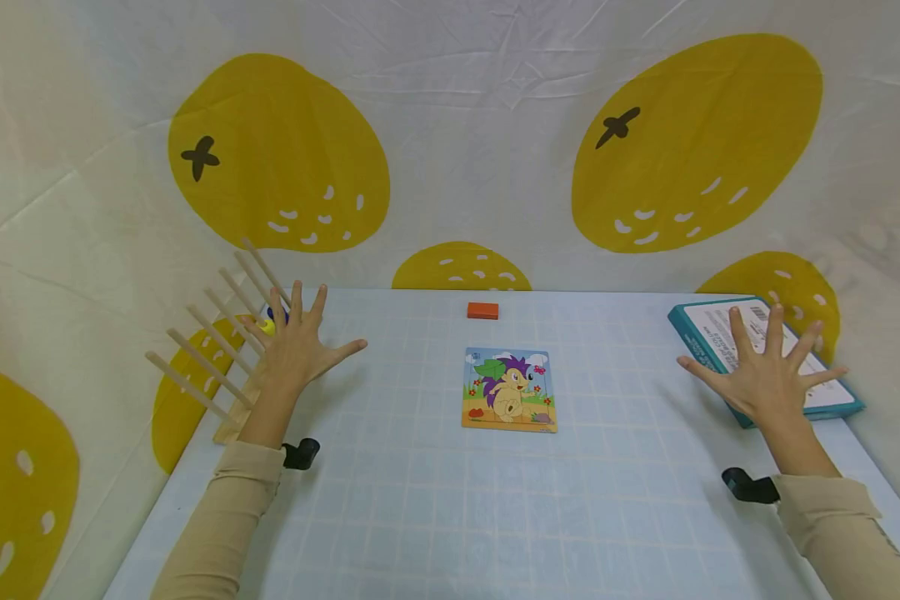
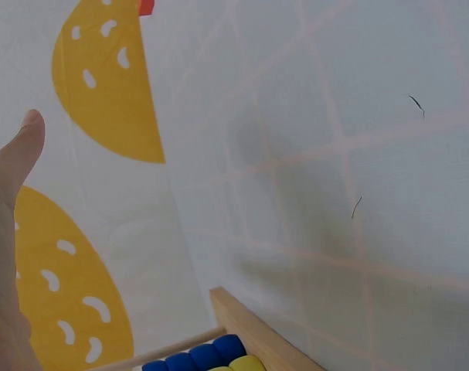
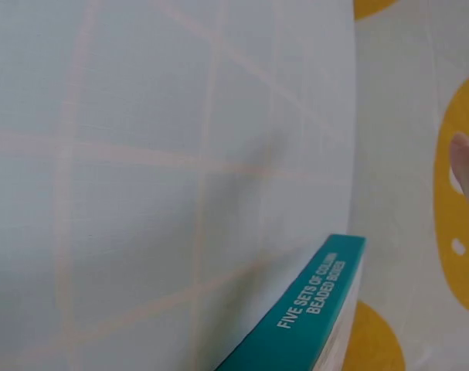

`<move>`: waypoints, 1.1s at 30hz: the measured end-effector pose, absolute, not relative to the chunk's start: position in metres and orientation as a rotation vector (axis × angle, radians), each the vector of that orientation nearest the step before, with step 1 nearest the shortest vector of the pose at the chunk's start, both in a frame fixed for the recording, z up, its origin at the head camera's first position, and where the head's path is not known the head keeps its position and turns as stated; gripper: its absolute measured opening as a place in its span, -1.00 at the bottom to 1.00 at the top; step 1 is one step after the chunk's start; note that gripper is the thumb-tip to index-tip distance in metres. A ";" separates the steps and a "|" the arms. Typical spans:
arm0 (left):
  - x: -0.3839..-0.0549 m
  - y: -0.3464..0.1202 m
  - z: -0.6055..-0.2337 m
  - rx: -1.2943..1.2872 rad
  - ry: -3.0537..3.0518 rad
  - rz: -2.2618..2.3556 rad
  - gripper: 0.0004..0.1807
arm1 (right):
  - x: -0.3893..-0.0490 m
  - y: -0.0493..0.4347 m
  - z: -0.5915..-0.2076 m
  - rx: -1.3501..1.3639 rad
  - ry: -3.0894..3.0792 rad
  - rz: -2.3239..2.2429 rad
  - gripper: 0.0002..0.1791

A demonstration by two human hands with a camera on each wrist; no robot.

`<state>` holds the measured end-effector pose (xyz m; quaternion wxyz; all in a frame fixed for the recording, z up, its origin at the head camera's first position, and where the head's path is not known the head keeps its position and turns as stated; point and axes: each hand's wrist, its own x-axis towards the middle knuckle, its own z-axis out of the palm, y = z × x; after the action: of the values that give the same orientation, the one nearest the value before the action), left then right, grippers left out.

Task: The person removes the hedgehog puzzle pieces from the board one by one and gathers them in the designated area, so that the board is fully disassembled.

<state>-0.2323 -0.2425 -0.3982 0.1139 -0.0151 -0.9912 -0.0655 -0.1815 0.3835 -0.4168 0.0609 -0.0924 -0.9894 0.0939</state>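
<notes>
My left hand [image 1: 294, 348] is spread wide over the left of the table, holding nothing. It overlaps a wooden peg rack [image 1: 228, 429] whose several thin dowels lean up to the left. Blue beads [image 2: 195, 354] and yellow beads [image 2: 248, 363] sit on a dowel in the left wrist view. Fingers splayed, my right hand [image 1: 768, 383] is over a teal-edged box [image 1: 832, 400] on the right, also holding nothing. Between the hands lies a square picture puzzle [image 1: 509, 390] of a purple hedgehog. Beyond it is a small orange-red block [image 1: 483, 311].
A white tablecloth [image 1: 450, 517] with a pale grid covers the table. Behind and to the left hangs a white sheet [image 1: 480, 167] printed with big yellow fruit shapes. Black wrist cameras show at the left cuff [image 1: 302, 454] and the right cuff [image 1: 750, 486].
</notes>
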 end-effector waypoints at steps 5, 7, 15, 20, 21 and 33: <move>-0.232 -0.244 -0.400 -0.049 -2.911 -0.193 0.21 | -0.181 0.384 -0.419 -0.267 -2.993 0.282 0.18; -0.232 -0.244 -0.401 -0.059 -2.910 -0.201 0.21 | -0.181 0.383 -0.420 -0.251 -2.998 0.282 0.17; -0.228 -0.239 -0.398 -0.083 -2.940 -0.230 0.21 | -0.179 0.370 -0.421 -0.145 -2.942 0.381 0.11; -0.221 -0.221 -0.402 -0.138 -2.935 -0.295 0.12 | -0.182 0.347 -0.428 -0.001 -2.886 0.566 0.03; -0.220 -0.215 -0.404 -0.160 -2.916 -0.307 0.08 | -0.183 0.341 -0.430 0.033 -2.882 0.610 0.02; -0.223 -0.089 -0.434 -0.543 -2.907 -0.594 -0.29 | -0.217 0.238 -0.460 0.328 -2.881 0.904 -0.36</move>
<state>-0.2230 -0.0894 -0.4343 0.0628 -0.1798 -0.9618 -0.1965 -0.2167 0.2384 -0.4597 0.0521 0.1079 -0.9473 0.2971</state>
